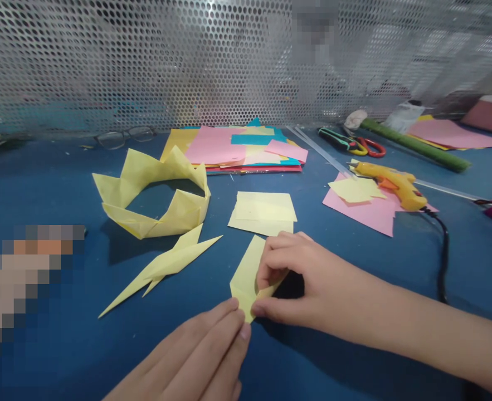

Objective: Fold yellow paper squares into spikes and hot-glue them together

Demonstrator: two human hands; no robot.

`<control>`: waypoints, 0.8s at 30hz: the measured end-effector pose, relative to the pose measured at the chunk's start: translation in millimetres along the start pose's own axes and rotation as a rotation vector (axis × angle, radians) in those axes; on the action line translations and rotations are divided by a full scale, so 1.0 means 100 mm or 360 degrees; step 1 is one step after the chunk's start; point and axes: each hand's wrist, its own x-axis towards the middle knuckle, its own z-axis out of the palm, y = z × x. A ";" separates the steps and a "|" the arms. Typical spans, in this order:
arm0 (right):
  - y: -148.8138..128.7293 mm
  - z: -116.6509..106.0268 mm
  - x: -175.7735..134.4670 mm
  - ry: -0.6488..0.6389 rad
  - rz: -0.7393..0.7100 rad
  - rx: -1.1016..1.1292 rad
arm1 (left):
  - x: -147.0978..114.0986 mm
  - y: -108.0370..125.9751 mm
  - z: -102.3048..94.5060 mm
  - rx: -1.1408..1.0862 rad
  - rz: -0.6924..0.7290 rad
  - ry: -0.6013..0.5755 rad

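A small yellow sheet of paper (248, 264), partly folded, lies on the blue table between my hands. My right hand (290, 273) pinches a raised flap on its right side between thumb and curled fingers. Stretched out flat, the fingers of my left hand (212, 348) touch the lower left edge of that sheet. To the left are a folded yellow paper piece with long points (162, 267) and a yellow paper ring with pointed tips (154, 220). Just beyond the sheet lie yellow paper rectangles (264, 211), overlapping.
A stack of coloured paper (216, 146) lies at the back near a perforated metal screen (145, 67). At right, a yellow glue gun (396, 181) with a black cord rests on pink paper (366, 214). Scissors (371, 147) and a green stem (417, 146) are behind it.
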 end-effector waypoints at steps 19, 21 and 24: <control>-0.01 -0.08 -0.02 0.0011 0.0196 -0.0090 | 0.06 0.01 -0.01 -0.0013 0.0211 -0.0091; 0.00 -0.07 -0.01 0.0020 0.0188 -0.0096 | 0.06 0.00 -0.01 -0.0001 0.0231 -0.0114; 0.01 -0.07 -0.01 0.0026 0.0166 -0.0110 | 0.05 -0.03 0.00 0.0005 0.0297 -0.0124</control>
